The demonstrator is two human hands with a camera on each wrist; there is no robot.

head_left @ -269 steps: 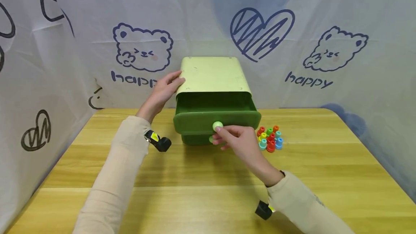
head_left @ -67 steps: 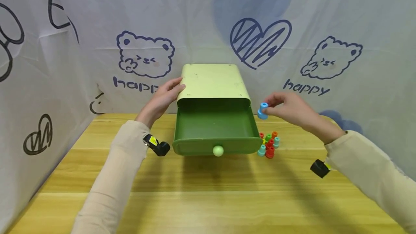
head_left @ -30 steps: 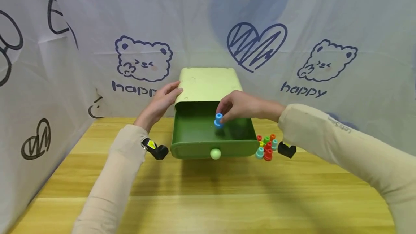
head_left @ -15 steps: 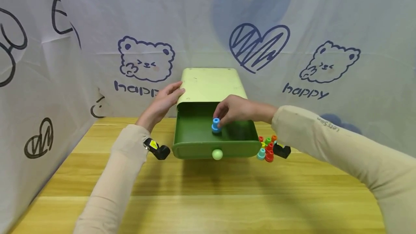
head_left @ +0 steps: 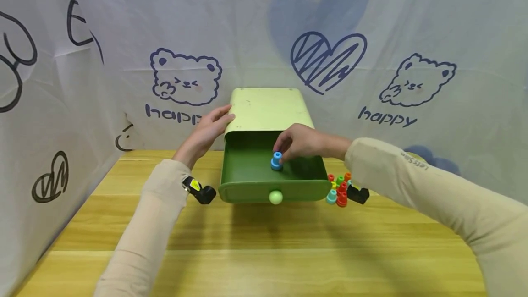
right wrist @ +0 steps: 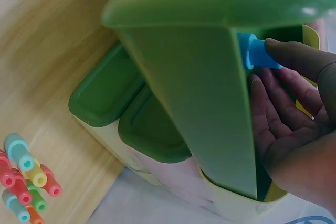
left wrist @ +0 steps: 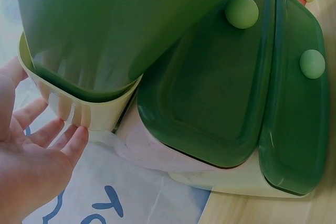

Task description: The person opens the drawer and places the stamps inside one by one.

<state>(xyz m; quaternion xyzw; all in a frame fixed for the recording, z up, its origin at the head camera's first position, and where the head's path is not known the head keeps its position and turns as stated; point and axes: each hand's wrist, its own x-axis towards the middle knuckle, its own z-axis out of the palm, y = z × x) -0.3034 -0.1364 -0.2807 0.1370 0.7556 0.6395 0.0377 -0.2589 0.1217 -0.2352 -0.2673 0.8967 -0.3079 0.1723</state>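
A cabinet with a pale yellow-green top [head_left: 268, 109] stands on the table, its green upper drawer [head_left: 274, 191] pulled far out. My right hand [head_left: 303, 142] reaches into that drawer and pinches a blue stepped peg [head_left: 277, 161] between thumb and fingers. Upright and wide end down, the peg is at or just above the drawer floor. In the right wrist view the thumb lies on the blue peg [right wrist: 262, 55], and the drawer wall hides part of it. My left hand [head_left: 208, 128] rests its fingertips on the cabinet's left side, fingers loosely extended in the left wrist view.
Several small coloured pegs [head_left: 341, 191] stand right of the drawer, partly behind the black wrist camera [head_left: 358, 193]. Below the pulled-out drawer are two shut green drawers [left wrist: 210, 87] with round knobs [left wrist: 242, 11]. A printed cloth [head_left: 255, 22] hangs behind the table.
The upper drawer came out by its knob. My right hand then took the blue peg from beside the cabinet and lowered it into the drawer. The left hand kept its place.
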